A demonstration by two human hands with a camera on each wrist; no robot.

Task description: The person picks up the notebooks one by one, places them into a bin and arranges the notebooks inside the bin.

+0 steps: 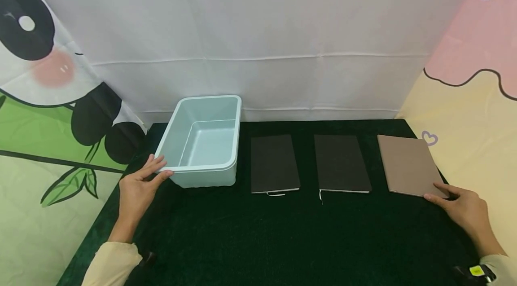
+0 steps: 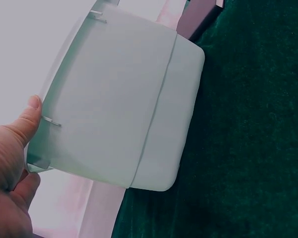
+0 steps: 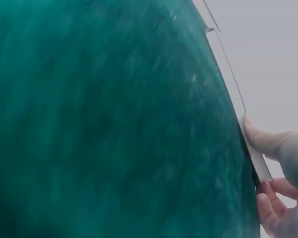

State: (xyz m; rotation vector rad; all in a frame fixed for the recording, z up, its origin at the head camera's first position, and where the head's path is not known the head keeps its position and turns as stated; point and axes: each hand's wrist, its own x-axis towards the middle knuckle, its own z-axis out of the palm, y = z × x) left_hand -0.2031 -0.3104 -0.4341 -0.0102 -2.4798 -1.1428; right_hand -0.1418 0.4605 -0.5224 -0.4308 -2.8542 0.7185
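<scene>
At the left end of the dark green, cloth-covered surface (image 1: 282,241), a pale blue, rectangular, open-topped plastic bin (image 1: 202,177) is standing upright, its long axis running away from the person and its far end leaning slightly rightward in the head view. The left hand (image 1: 138,188) is pinching the rim at the bin's near left corner between thumb and fingers, so the bin is sitting just beyond and to the right of that hand. By the surface's right edge, a thin, tan, rectangular notebook (image 1: 409,165) is also pointing its long axis away from the person, its far end slanting slightly leftward. The right hand (image 1: 466,209) is pinching its near right corner, so most of this notebook is extending beyond and to the left of that hand. Between these two things, a black, rectangular notebook (image 1: 274,162) and a second black, rectangular notebook (image 1: 342,162) are lying side by side, well apart from both hands, each showing a white ribbon at its near edge.
</scene>
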